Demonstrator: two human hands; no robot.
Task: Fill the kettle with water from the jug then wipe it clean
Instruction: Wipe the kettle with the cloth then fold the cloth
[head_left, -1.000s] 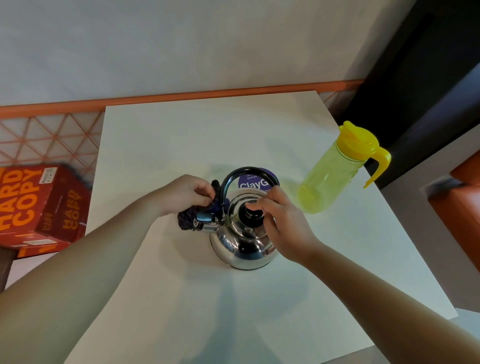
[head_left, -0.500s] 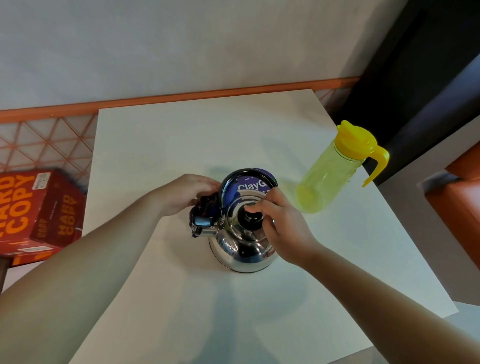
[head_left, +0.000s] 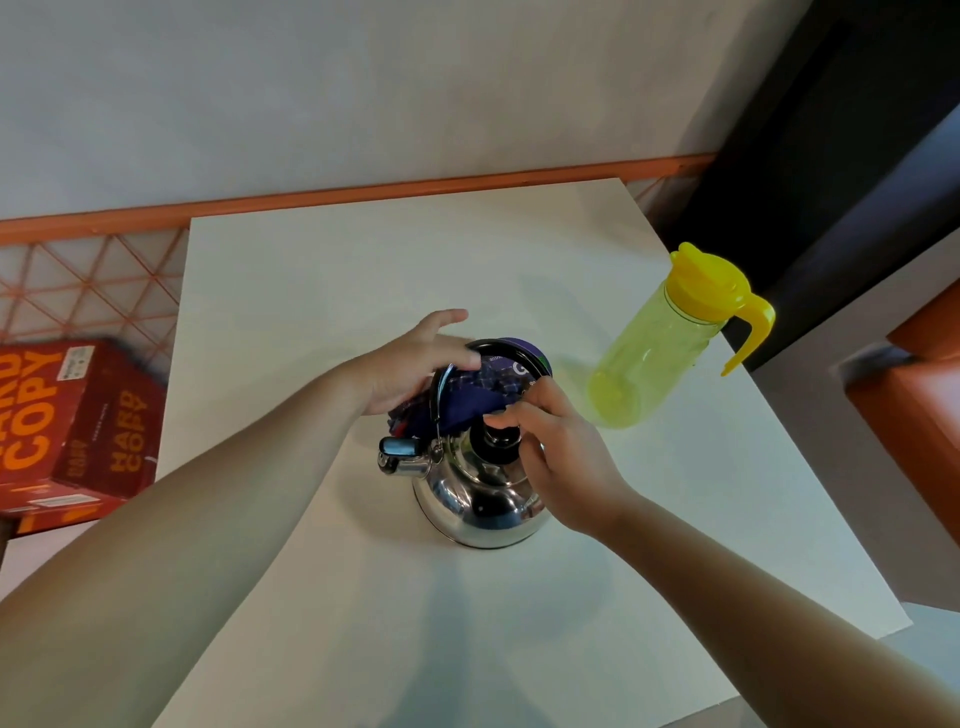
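A shiny steel kettle (head_left: 480, 499) stands in the middle of the white table (head_left: 322, 291), its spout pointing left and its black handle arching over the lid. My left hand (head_left: 410, 364) presses a dark blue cloth (head_left: 478, 397) against the upper far side of the kettle, under the handle; thumb and forefinger are stretched out. My right hand (head_left: 556, 457) pinches the black lid knob (head_left: 501, 434). A yellow-green plastic jug (head_left: 660, 343) with a yellow lid stands to the right, apart from both hands.
A round purple printed item (head_left: 522, 358) lies behind the kettle, partly hidden. A red cardboard box (head_left: 78, 426) stands on the floor left of the table. The table's right edge runs close by the jug; an orange seat (head_left: 919, 395) is beyond it.
My left hand has carried the cloth from the spout up and right onto the top of the kettle under the handle. My right hand stays on the lid knob.
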